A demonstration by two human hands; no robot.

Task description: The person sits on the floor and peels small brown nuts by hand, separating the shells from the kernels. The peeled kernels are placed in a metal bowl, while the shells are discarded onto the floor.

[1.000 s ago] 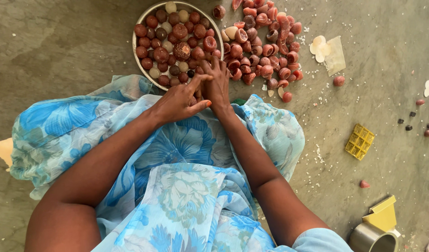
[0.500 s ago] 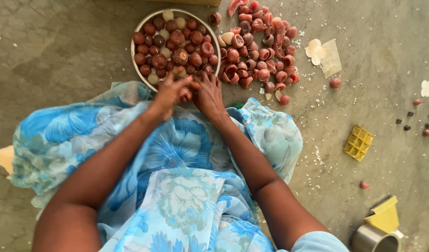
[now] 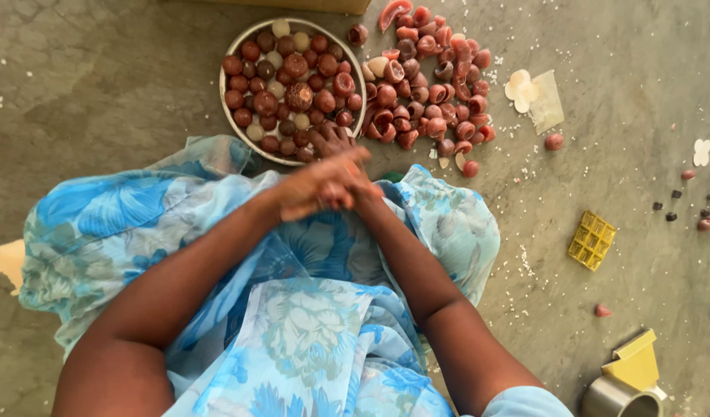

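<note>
A round metal bowl [image 3: 222,86] on the concrete floor holds several reddish-brown and pale balls [image 3: 298,96]. Just below its near rim, over my lap, my hands are pressed together. My left hand [image 3: 312,188] lies across the top. My right hand [image 3: 335,142] is underneath, its fingers pointing toward the bowl. Whatever lies between the palms is hidden. To the right of the bowl is a heap of red hollow half-shells [image 3: 432,85].
Blue flowered cloth [image 3: 308,332] covers my lap. A yellow grid mould [image 3: 592,240] lies on the floor at right. At the lower right stand a metal cup [image 3: 611,398] and a yellow piece [image 3: 637,359]. Pale flat pieces [image 3: 525,86] and stray red bits lie scattered on the floor.
Both hands have drawn back from the bowl's near edge toward my lap and closed against each other, the left over the right.
</note>
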